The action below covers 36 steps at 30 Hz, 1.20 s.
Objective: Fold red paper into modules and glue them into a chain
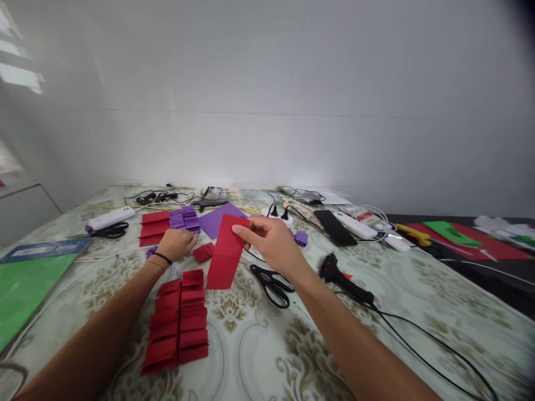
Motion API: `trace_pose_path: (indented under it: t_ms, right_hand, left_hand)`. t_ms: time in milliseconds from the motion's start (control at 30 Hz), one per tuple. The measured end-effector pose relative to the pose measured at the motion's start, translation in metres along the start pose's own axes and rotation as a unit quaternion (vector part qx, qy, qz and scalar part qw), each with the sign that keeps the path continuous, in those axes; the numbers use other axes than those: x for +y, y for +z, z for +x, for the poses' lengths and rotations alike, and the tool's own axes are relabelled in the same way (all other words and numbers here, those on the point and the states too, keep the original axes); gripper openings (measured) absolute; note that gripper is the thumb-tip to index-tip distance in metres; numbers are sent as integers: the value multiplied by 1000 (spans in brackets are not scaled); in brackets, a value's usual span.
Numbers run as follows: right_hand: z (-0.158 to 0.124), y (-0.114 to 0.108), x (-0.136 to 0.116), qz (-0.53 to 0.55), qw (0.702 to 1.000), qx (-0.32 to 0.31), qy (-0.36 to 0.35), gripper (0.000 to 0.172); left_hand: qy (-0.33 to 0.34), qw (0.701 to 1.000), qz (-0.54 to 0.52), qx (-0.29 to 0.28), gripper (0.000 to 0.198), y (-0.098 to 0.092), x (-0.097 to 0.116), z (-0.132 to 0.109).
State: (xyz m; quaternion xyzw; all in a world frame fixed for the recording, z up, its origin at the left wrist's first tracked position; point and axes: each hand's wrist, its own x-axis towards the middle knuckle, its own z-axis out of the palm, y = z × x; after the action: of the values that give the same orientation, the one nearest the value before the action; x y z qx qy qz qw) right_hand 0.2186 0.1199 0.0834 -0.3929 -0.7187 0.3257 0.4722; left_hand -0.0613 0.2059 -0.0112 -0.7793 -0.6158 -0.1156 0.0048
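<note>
Your own forearms come nearest the camera, the left [104, 328] and the right [351, 345] angling in over the patterned tablecloth [251, 362]. The red paper strip [225, 256] should handle as something very light and thin, fairly crisp yet easily creased or bent, more apt to flutter than to slip. You would do best to take it by an edge, with a light pinch and flat pads, so the middle stays smooth. Your right hand [273, 242] pinches it near its upper right corner, thumb on the near face and the other fingers behind; most of the strip hangs tilted, down and left of those fingertips, and you cannot tell whether its lower end touches the table. Your left hand [178, 245], curled with its tips largely hidden, is well apart from the strip, just beside a small red folded piece [203, 252] and the purple folded pieces [184, 217]; whether it grips anything cannot be told.
</note>
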Motion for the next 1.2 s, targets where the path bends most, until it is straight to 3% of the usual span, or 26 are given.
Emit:
trace_pose_path:
  t_ms: [167, 267, 400, 500, 533, 633, 800, 1000, 1200]
  right_hand:
    - [-1, -2, -2, 8, 1000, -11, 2, 42]
    - [-2, -3, -4, 12, 1000, -18, -2, 42]
    - [-5, -5, -10, 17, 999, -26, -13, 40]
    - [-11, -8, -17, 4, 999, -39, -20, 37]
    - [-13, -9, -20, -3, 999, -46, -22, 36]
    - [-19, -11, -28, -19, 997, -63, -30, 32]
    - [-23, -15, -37, -37, 996, -65, -49, 30]
    - [-24, -16, -41, -32, 996, -51, -60, 38]
    - [-25, -16, -39, -8, 998, -18, -60, 43]
  left_hand:
    - [-1, 998, -29, 59, 26, -25, 10, 0]
    - [19, 991, -82, 105, 49, -60, 22, -4]
    - [97, 975, -182, 83, 65, -112, 49, -26]
    - [179, 931, -314, 58, 45, -137, 71, -50]
    - [201, 920, -332, 50, 47, -142, 77, -56]
    - [221, 912, -345, 32, 42, -148, 90, -71]
    - [216, 907, -356, 69, 21, -150, 101, -79]
    - [169, 894, -408, 75, 15, -153, 111, -83]
    - [150, 894, -423, -5, 20, -151, 117, -81]
